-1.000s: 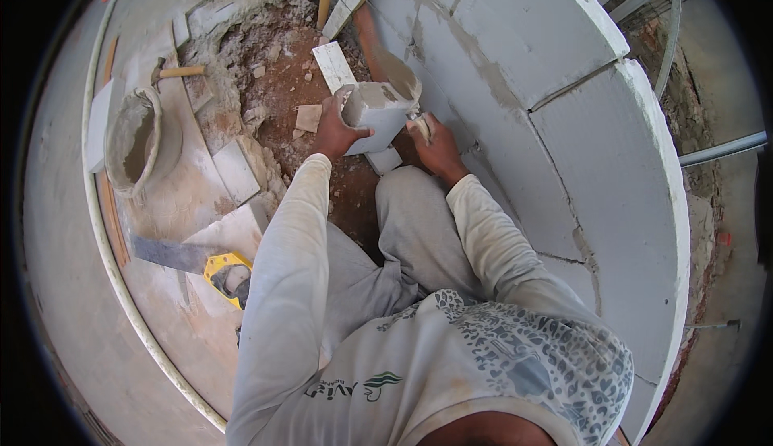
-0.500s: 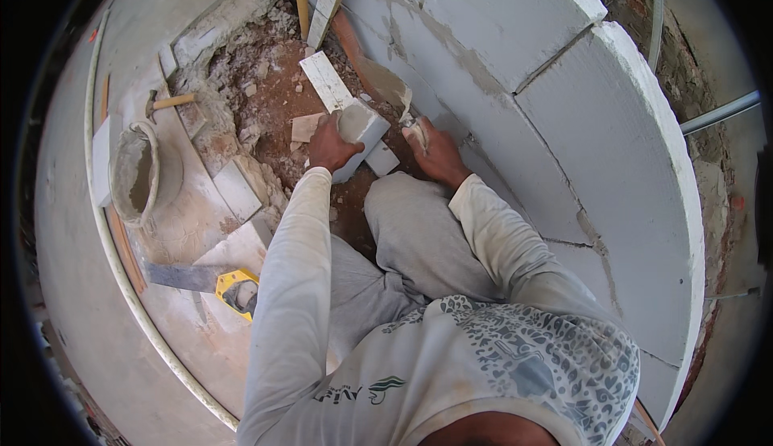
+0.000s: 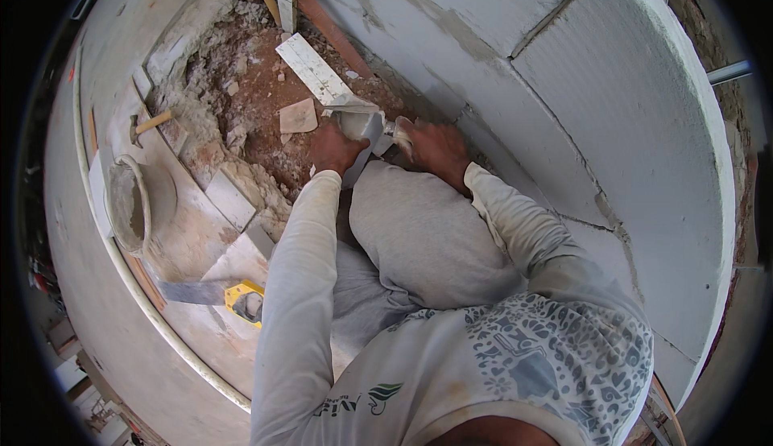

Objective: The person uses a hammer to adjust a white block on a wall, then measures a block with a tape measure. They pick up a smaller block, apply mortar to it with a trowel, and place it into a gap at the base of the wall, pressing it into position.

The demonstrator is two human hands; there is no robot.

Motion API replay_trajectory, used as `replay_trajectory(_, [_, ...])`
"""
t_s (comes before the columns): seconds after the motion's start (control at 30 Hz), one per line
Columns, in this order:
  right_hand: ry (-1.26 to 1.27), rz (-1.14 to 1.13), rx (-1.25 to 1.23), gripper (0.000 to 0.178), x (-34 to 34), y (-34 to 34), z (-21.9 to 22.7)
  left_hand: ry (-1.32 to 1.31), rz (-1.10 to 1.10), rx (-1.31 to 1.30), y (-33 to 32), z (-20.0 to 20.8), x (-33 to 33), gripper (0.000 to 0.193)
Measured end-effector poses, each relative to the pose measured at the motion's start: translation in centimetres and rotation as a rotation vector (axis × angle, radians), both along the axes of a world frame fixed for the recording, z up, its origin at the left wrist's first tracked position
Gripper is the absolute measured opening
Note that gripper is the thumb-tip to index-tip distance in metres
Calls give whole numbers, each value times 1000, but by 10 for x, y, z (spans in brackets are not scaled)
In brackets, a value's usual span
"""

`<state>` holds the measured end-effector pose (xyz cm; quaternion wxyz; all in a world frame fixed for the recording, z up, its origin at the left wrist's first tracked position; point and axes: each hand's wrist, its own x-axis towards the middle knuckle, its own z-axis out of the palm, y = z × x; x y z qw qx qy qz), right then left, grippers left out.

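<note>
My left hand [image 3: 334,146] is closed on a small pale block [image 3: 362,130], its fingers along the left side. In my right hand [image 3: 435,150] is a trowel [image 3: 357,106], gripped by its handle. Its blade lies across the far end of the block, seen nearly edge-on; whether it carries mortar I cannot tell. Just beyond the blade, a white block strip [image 3: 316,69] lies on the reddish soil. My raised knee hides the near end of the block.
A grey block wall [image 3: 555,116] rises close on my right. To my left are a mortar-coated bucket [image 3: 165,198], a hammer [image 3: 151,125], loose white block pieces [image 3: 231,198] and a yellow-handled handsaw [image 3: 193,291]. A long pale pipe [image 3: 153,325] runs along the floor.
The trowel has swung left from beside the wall to the far end of the block. My right hand has turned inward, closer to my left hand. The view has shifted slightly.
</note>
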<state>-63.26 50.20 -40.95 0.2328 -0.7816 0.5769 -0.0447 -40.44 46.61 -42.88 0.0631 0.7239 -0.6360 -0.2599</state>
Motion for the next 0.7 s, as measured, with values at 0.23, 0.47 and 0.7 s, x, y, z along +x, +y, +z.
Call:
replay_trajectory(0.23, [-304, -269, -77, 45, -49, 2, -38, 1, -56, -116, 6, -17, 11, 94])
replay_trajectory(0.47, [-546, -260, 46, 48, -16, 3, -50, 113, -32, -91, 3, -28, 24, 96])
replay_trajectory(0.7, [-611, -215, -29, 44, -5, 8, -49, 229, -4, -162, 0, -33, 13, 94])
